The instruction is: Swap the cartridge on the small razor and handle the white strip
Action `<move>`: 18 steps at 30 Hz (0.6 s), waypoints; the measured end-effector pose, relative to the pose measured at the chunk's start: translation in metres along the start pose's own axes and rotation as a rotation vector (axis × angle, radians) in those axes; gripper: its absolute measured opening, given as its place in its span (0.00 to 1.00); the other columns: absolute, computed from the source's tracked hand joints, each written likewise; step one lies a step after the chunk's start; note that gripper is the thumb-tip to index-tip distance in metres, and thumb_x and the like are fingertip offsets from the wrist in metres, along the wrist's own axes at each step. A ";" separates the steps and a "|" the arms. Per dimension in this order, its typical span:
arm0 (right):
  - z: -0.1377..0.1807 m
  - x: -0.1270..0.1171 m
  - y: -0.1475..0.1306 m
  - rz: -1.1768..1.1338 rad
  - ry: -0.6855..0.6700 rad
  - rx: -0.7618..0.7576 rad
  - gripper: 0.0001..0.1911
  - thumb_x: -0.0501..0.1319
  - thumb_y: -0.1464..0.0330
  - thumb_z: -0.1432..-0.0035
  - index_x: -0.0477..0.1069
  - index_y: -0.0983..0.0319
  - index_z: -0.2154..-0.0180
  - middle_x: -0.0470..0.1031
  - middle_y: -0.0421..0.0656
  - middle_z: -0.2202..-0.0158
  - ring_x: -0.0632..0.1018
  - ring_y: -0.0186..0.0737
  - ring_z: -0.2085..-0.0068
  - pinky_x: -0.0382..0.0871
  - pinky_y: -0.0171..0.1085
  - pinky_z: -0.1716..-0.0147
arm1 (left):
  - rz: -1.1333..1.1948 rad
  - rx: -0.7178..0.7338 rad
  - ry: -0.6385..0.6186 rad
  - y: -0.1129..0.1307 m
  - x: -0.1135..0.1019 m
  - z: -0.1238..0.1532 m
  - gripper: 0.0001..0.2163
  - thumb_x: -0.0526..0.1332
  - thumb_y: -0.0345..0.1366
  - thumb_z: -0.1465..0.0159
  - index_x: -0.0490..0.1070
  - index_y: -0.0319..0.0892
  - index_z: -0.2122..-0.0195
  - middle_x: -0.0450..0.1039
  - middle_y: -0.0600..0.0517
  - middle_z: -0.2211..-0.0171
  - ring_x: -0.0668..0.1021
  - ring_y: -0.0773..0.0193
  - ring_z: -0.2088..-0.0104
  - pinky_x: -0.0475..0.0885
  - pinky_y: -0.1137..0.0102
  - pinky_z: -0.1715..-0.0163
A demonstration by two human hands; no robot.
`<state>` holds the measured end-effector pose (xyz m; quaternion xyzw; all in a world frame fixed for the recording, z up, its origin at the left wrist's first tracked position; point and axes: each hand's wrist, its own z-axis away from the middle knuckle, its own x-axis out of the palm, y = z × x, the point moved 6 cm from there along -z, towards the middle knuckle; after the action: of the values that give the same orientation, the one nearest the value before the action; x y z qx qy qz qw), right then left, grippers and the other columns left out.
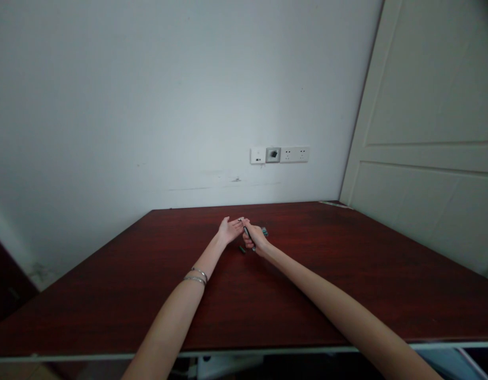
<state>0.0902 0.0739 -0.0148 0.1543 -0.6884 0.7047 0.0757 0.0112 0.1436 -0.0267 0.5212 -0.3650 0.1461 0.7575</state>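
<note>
Both my arms reach far out over a dark red wooden table [347, 274]. My right hand [255, 238] is closed round a thin dark stick-like tool whose tip points up and left. My left hand [229, 230] meets that tip, its fingers pinched on something too small to make out. Two silver bangles [197, 276] sit on my left wrist. A small dark piece [242, 249] lies on the table just under my hands, and a small grey-green object [264, 231] lies right behind my right hand.
A white wall stands behind the table, with a row of sockets [279, 154] above it. A cream panelled door [434, 158] is on the right. The table's near edge runs along the bottom of the view.
</note>
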 end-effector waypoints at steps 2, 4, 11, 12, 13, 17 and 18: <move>-0.003 -0.003 -0.007 -0.017 -0.007 -0.036 0.23 0.58 0.49 0.52 0.56 0.61 0.79 0.55 0.31 0.89 0.53 0.22 0.89 0.42 0.25 0.91 | -0.145 0.010 0.046 0.005 -0.004 0.004 0.19 0.44 0.39 0.36 0.67 0.28 0.59 0.74 0.39 0.69 0.78 0.61 0.68 0.73 0.70 0.68; -0.005 -0.007 -0.014 -0.031 -0.030 -0.078 0.23 0.58 0.48 0.53 0.59 0.62 0.77 0.56 0.31 0.88 0.53 0.23 0.88 0.41 0.26 0.90 | -0.394 0.034 0.078 0.010 -0.007 0.008 0.13 0.49 0.36 0.38 0.70 0.31 0.65 0.74 0.42 0.72 0.78 0.63 0.71 0.73 0.71 0.69; -0.013 -0.026 -0.028 -0.027 -0.023 -0.181 0.23 0.59 0.49 0.54 0.66 0.64 0.73 0.57 0.32 0.86 0.55 0.23 0.87 0.43 0.26 0.89 | -0.969 0.182 0.182 0.028 -0.014 0.016 0.04 0.61 0.32 0.47 0.71 0.35 0.74 0.75 0.46 0.76 0.76 0.66 0.77 0.70 0.74 0.76; -0.015 -0.029 -0.029 -0.025 -0.007 -0.195 0.22 0.58 0.50 0.53 0.66 0.64 0.72 0.57 0.32 0.85 0.56 0.23 0.87 0.44 0.27 0.89 | -0.999 0.191 0.167 0.028 -0.013 0.016 0.05 0.61 0.32 0.48 0.72 0.35 0.74 0.75 0.46 0.75 0.76 0.67 0.77 0.70 0.75 0.76; -0.018 -0.032 -0.030 -0.023 0.016 -0.210 0.22 0.58 0.51 0.52 0.67 0.65 0.72 0.58 0.32 0.85 0.57 0.23 0.87 0.47 0.27 0.89 | -1.037 0.198 0.142 0.028 -0.012 0.017 0.05 0.62 0.32 0.48 0.72 0.35 0.73 0.75 0.47 0.75 0.76 0.67 0.77 0.70 0.75 0.76; -0.026 -0.047 -0.037 0.041 0.144 -0.289 0.17 0.58 0.57 0.52 0.69 0.65 0.67 0.64 0.35 0.81 0.64 0.27 0.83 0.58 0.29 0.85 | -1.157 0.194 -0.055 0.020 0.003 0.025 0.08 0.63 0.33 0.49 0.73 0.34 0.70 0.75 0.46 0.73 0.77 0.65 0.74 0.71 0.73 0.74; -0.027 -0.050 -0.039 0.072 0.176 -0.315 0.17 0.59 0.58 0.53 0.69 0.64 0.67 0.65 0.36 0.80 0.65 0.28 0.81 0.60 0.29 0.84 | -1.163 0.197 -0.105 0.018 0.009 0.028 0.09 0.63 0.34 0.49 0.73 0.34 0.69 0.76 0.45 0.72 0.77 0.64 0.72 0.71 0.73 0.73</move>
<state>0.1462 0.1074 0.0060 0.0533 -0.7860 0.6013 0.1336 -0.0044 0.1246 -0.0033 0.7101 -0.0411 -0.2857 0.6422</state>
